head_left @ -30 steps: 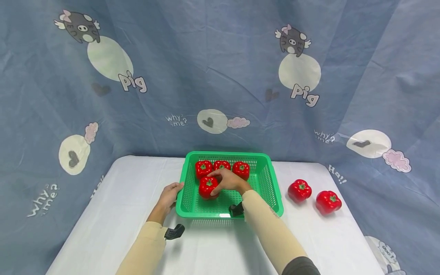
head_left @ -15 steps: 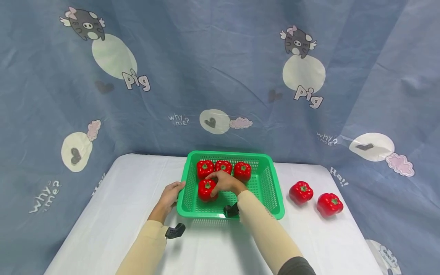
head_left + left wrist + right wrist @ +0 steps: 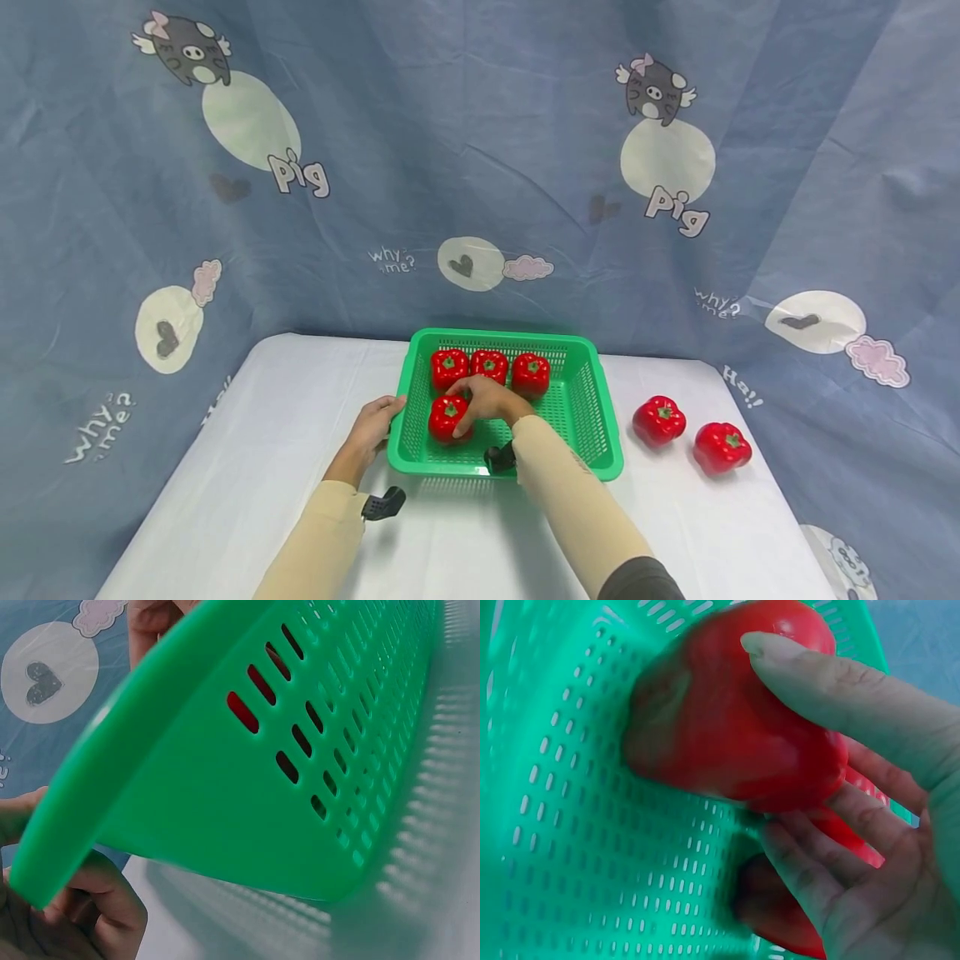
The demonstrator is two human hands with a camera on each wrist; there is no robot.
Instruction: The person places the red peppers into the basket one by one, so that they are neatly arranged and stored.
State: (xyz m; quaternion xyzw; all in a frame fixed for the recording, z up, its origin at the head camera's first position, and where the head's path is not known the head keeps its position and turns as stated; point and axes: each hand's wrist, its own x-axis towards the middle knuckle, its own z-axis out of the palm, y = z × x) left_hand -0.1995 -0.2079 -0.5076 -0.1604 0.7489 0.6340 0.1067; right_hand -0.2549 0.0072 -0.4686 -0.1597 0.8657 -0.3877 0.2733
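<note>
A green perforated basket (image 3: 517, 476) stands on the white table, tilted across the left wrist view. My left hand (image 3: 372, 427) grips its left rim, thumb on one side and curled fingers below the edge. Inside the basket, my right hand (image 3: 487, 398) holds a red bell pepper (image 3: 446, 417) at the front left. The right wrist view shows the thumb (image 3: 855, 694) across the pepper's side and the other fingers behind it. Behind the held pepper, three more red bell peppers sit in a row: a left one (image 3: 449, 367), a middle one (image 3: 489, 365) and a right one (image 3: 531, 375).
Two red bell peppers lie on the table right of the basket, a nearer-in one (image 3: 659, 421) and an outer one (image 3: 722, 448). A blue printed cloth (image 3: 480, 183) hangs behind the white table (image 3: 300, 400).
My right hand has shifted slightly left and down with the pepper inside the basket. The left hand stays on the rim. The head view has shifted a little.
</note>
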